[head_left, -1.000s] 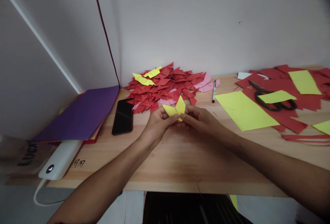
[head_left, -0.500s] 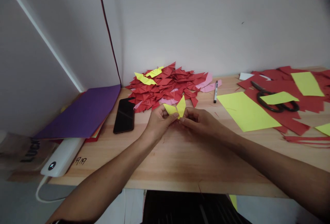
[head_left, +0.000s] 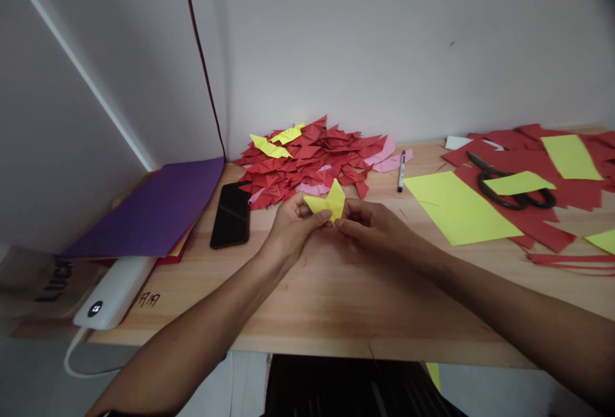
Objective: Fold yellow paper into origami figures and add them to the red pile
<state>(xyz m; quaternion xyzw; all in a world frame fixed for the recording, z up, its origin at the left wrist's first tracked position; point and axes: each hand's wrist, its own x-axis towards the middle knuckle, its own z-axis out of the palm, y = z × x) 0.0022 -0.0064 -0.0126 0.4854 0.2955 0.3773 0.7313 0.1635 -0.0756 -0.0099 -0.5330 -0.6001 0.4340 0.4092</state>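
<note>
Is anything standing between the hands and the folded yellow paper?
Nothing visible: the left hand and right hand both grip the folded yellow paper directly. The red paper pile lies beyond it, not between.

The bare left forearm rises from the near left and slants far and rightward to a left hand whose thumb stretches to the right, pinching against bent fingers. The bare right forearm comes in from the near right, reaching far and leftward, and its right hand is set in a similar pinch, thumb pointing left and fingers curled on its far side. Both hands meet in the middle, thumb tips close together, the two arms angled inward like a wide V turned upside down.
</note>
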